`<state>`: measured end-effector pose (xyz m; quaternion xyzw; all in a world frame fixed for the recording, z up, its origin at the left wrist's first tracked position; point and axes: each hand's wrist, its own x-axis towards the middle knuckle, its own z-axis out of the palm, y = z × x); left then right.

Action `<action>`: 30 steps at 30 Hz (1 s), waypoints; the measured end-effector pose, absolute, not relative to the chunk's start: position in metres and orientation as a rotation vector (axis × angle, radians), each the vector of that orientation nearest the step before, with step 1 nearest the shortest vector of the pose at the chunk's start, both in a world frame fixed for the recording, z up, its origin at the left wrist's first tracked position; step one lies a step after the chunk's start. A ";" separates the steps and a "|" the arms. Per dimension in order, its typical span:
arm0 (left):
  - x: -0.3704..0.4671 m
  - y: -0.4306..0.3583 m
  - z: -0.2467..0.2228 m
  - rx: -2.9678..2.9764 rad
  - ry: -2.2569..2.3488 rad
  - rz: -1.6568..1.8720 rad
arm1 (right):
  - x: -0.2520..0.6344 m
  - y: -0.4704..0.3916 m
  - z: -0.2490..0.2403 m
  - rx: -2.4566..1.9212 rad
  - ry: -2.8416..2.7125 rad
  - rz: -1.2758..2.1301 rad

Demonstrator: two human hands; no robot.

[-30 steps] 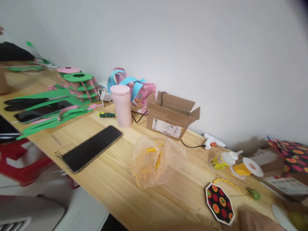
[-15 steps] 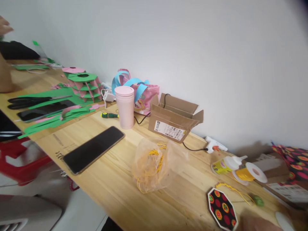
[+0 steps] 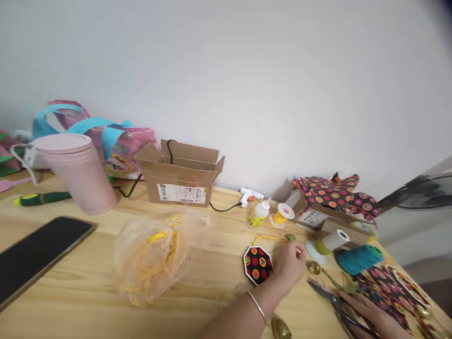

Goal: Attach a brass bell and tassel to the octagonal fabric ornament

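Rightward, the view has swung since the earlier frame, showing both hands, held apart. The left hand [image 3: 290, 264] curls beside the octagon [image 3: 259, 264], flat on the table [image 3: 197, 301]; whether it pinches anything is unclear. The right hand [image 3: 370, 313] touches the scissors [image 3: 334, 299], its grip unclear.

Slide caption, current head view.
Left hand beside a black patterned octagonal piece, right hand at black-handled scissors, on a wooden table.
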<state>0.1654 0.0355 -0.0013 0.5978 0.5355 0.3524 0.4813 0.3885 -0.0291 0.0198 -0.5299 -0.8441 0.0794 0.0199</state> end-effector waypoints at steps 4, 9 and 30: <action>0.161 0.031 0.003 1.639 1.372 0.843 | 0.379 -0.025 0.031 -1.696 -2.645 0.294; 0.161 0.030 0.006 1.838 1.406 0.770 | 0.380 -0.020 0.037 -1.679 -2.619 0.441; 0.180 0.040 0.005 2.286 1.318 0.689 | 0.345 0.017 0.016 -1.522 -2.191 0.432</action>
